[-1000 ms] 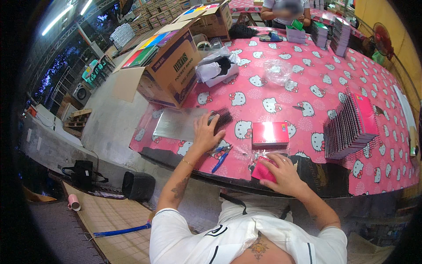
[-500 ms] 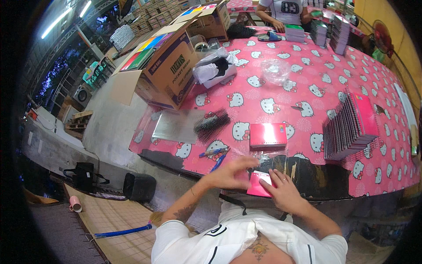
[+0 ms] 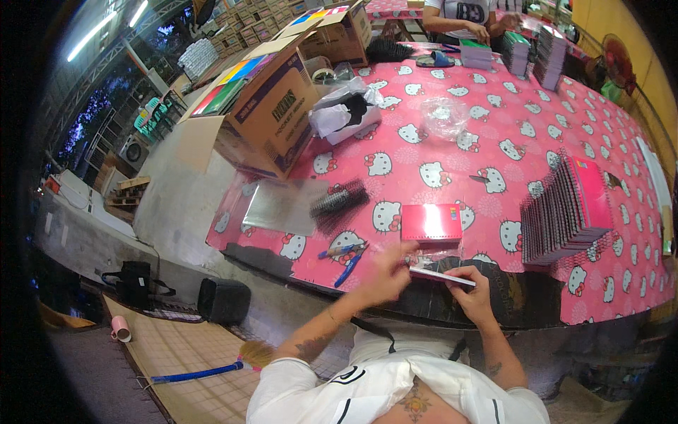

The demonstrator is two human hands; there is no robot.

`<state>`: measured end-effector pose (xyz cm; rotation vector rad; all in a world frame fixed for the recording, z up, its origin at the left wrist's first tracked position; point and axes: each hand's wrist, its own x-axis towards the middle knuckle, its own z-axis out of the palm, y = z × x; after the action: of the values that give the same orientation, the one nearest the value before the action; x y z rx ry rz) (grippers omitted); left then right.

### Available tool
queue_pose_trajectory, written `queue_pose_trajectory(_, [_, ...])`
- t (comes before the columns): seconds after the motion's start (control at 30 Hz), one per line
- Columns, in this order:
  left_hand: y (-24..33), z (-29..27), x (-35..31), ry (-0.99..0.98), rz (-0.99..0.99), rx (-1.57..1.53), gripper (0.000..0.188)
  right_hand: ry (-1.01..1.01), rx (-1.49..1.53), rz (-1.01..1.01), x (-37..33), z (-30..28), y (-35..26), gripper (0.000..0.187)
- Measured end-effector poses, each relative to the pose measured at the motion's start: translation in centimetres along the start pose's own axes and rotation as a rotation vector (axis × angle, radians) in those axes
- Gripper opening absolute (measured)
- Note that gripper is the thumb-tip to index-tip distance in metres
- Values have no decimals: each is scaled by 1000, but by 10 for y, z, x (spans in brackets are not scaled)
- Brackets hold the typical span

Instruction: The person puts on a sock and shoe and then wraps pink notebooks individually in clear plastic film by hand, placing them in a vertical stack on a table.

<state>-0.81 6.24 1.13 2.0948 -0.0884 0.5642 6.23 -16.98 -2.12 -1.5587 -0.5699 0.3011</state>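
Note:
In my right hand [image 3: 474,295] is a thin memo pad [image 3: 443,275], raised above the table's front edge and seen edge-on, its white pages showing. My right fingers and thumb are closed on its right end. My left hand [image 3: 390,274] is at the pad's left end, its fingers smeared by motion; whether it touches the pad I cannot tell. Just beyond lies a stack of pink covers or pads [image 3: 431,221] with a row of holes along the near edge, crumpled clear plastic beside it. To the left are blue-handled pliers [image 3: 347,265] and a bundle of black wire coils [image 3: 340,203].
Clear plastic sheets [image 3: 282,208] lie left of the coils. A large cardboard box [image 3: 275,120] stands at the far left. Spiral-bound pink notebooks [image 3: 565,212] are piled at the right. Across the table, a person [image 3: 466,18] works beside stacked green-topped notebooks [image 3: 518,53].
My right hand has lifted and tilted the pink-covered pad from lying flat to edge-on. My left hand has shifted slightly. The person across has moved their hands.

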Motion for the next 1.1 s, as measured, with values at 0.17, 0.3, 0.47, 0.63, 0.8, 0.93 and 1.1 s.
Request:
queue_pose_trajectory(0.17, [-114, -115, 124, 454, -149, 305, 23, 14, -19, 24, -1, 2, -12, 17])
queue_pose_trajectory(0.3, [-210, -172, 161, 307, -206, 662, 29, -11, -6, 64, 5, 1, -9, 17])
queue_pose_trajectory(0.47, [-232, -170, 181, 56, -411, 907, 23, -56, -48, -25, 9, -5, -6, 24])
queue_pose_trajectory(0.63, [-208, -175, 172, 88, -141, 915, 15, -74, -6, -9, 11, -7, -8, 30])
queue_pose_trajectory(0.8, [-151, -169, 145, 128, -95, 802, 21, -90, -19, -23, 14, -7, -10, 30])
queue_pose_trajectory(0.93, [-132, -147, 111, -83, -129, 568, 46, -79, -9, -16, 14, -6, -10, 30])
queue_pose_trajectory(1.1, [-107, -121, 101, -361, -222, 836, 83, -91, -40, -42, 14, -7, -10, 26])
